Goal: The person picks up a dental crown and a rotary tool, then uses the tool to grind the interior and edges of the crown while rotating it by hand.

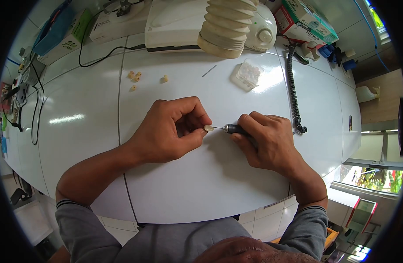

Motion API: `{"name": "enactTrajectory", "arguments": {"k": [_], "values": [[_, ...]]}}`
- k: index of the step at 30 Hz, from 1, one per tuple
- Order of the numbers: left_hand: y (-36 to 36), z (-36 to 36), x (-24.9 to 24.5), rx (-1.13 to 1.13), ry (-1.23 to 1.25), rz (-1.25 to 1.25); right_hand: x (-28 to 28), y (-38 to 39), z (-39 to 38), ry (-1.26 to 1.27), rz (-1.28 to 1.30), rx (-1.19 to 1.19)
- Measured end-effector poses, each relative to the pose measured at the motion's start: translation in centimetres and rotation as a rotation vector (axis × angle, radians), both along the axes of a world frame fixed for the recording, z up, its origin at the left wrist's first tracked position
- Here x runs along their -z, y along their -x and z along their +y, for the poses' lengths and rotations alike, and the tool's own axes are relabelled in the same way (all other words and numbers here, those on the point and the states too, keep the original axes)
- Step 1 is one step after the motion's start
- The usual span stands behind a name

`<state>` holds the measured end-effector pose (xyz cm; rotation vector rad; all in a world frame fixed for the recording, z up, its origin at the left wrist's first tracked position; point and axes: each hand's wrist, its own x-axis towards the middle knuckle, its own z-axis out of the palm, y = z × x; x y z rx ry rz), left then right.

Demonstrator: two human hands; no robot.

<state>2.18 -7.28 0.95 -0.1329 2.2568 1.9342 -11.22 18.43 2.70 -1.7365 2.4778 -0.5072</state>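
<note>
Over the middle of the white table, my left hand (171, 129) pinches a small cream, tooth-like dental crown (208, 128) between thumb and fingertips. A dark rotary handpiece (235, 129) is gripped in my right hand (269, 140). Its thin metal bur (218, 127) points left and meets the crown, or comes very close to it. Beyond my left hand lie several small yellowish crown-like pieces (134, 76), with another such piece (165, 78) standing apart to their right. My fingers partly cover both the crown and the handpiece.
A clear box (250, 73) of pale pieces and a thin metal rod (209, 70) lie farther back. The ribbed hose (228, 28) hangs over the back edge. On the right runs a coiled black cord (292, 87); a face-mask box (304, 22) sits behind it.
</note>
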Motion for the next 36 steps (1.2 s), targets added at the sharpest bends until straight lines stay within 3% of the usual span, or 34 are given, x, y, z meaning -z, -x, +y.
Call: {"name": "enactTrajectory", "arguments": {"k": [4, 13, 22, 36], "values": [[0.0, 0.3, 0.7, -0.051, -0.015, 0.084, -0.1, -0.1, -0.1, -0.017, -0.006, 0.027], [0.0, 0.0, 0.3, -0.003, -0.016, 0.012, -0.1, -0.1, 0.0, -0.024, -0.001, 0.019], [-0.2, -0.3, 1.8, -0.012, -0.147, 0.143, -0.3, 0.5, 0.3, 0.022, -0.146, 0.068], [0.0, 0.1, 1.2, -0.08, -0.113, 0.033, -0.3, 0.6, 0.4, 0.021, -0.146, 0.049]]}}
